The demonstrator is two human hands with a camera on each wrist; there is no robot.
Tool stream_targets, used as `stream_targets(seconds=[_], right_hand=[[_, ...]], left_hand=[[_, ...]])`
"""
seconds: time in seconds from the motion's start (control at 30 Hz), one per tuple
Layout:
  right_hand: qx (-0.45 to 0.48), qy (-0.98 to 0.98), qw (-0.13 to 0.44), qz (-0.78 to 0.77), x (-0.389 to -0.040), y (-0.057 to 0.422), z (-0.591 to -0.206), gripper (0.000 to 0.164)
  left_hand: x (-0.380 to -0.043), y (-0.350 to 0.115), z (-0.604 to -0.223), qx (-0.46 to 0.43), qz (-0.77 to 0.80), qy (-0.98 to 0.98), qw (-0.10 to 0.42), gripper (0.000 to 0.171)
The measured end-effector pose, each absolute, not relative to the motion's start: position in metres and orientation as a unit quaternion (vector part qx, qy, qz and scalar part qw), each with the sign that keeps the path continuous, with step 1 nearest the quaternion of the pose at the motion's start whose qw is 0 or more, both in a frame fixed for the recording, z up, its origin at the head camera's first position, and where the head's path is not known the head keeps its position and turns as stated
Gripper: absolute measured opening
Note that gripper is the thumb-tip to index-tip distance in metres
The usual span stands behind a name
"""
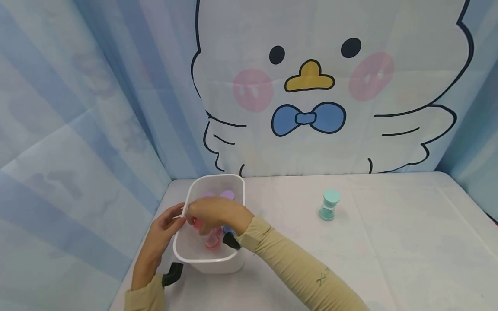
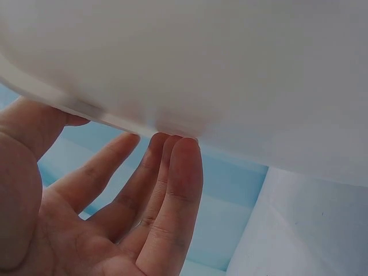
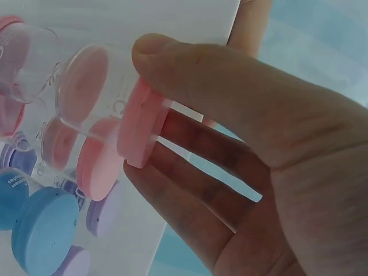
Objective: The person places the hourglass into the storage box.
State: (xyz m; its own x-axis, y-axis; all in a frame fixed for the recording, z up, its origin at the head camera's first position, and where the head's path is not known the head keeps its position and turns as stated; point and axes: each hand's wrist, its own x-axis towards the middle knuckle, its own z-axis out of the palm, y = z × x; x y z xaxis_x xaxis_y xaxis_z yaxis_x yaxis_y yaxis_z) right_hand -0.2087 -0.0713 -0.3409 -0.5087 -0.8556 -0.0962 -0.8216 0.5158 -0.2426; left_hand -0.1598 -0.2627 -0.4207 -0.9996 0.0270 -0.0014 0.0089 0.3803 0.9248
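My right hand (image 1: pixel 219 211) reaches into a white plastic bin (image 1: pixel 208 260) at the left of the table. In the right wrist view, its thumb and fingers pinch the pink cap of a clear sand timer (image 3: pixel 141 123). Behind this timer lie other pink-capped timers, a blue sand timer (image 3: pixel 46 230) and purple caps (image 3: pixel 103 215). My left hand (image 1: pixel 159 233) is at the bin's left side. In the left wrist view, its extended fingertips (image 2: pixel 187 155) touch the bin's outside near the rim, with the thumb beside them.
A mint-green sand timer (image 1: pixel 329 205) stands by itself on the white-covered table (image 1: pixel 369 255), right of the bin. Blue striped cloth (image 1: pixel 78 142) hangs at the left, close to the bin. A cloth with a cartoon duck (image 1: pixel 311 151) hangs along the back.
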Motion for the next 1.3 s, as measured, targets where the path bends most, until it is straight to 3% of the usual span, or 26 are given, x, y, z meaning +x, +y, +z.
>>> stream_targets(seconds=[1.3], right_hand=[[-0.482, 0.866, 0.114, -0.063, -0.2065, -0.0770, -0.3457, 0.028]], left_hand=[[-0.1591, -0.2627, -0.4206, 0.021, 0.561, 0.828, 0.004, 0.050]])
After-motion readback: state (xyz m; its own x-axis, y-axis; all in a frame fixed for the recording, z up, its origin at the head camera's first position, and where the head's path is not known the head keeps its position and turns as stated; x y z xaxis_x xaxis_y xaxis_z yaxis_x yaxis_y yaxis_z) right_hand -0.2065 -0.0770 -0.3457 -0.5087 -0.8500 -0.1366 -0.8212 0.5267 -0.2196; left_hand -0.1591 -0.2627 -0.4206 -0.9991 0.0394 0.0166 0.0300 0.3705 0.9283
